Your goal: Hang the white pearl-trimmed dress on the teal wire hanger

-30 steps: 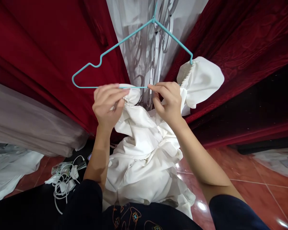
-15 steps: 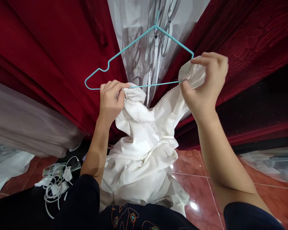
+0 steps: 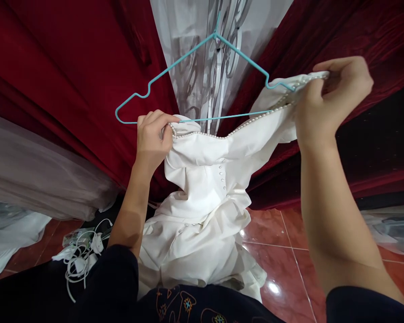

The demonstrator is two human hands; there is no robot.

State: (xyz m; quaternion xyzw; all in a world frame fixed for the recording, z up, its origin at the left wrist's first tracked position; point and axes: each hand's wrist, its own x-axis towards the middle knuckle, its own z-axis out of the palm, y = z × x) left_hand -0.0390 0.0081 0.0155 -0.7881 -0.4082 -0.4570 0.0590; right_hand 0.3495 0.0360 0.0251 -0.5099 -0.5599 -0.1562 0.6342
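A white dress (image 3: 202, 179) with a beaded neckline and small buttons hangs between my hands, its skirt bunched low in front of me. A light blue hanger (image 3: 180, 61) is suspended above it from white scrolled metalwork. My left hand (image 3: 154, 137) is closed on the dress's left top edge, beside the hanger's lower bar. The hanger's left end sticks out bare past that hand. My right hand (image 3: 335, 101) pinches the right top edge and stretches it outward. The hanger's right end lies inside this part of the dress, its tip partly hidden by cloth.
Dark red drapes (image 3: 81, 67) hang on both sides of white metalwork (image 3: 217, 76). White cables (image 3: 81, 264) lie tangled on a black surface at lower left. Reddish floor tiles (image 3: 272, 251) show at lower right, and sheer pale fabric (image 3: 37, 166) hangs at the left.
My right hand has moved right and slightly up, pulling the dress's top edge over the hanger's right end. The neckline is stretched flatter. My left hand has stayed almost in place.
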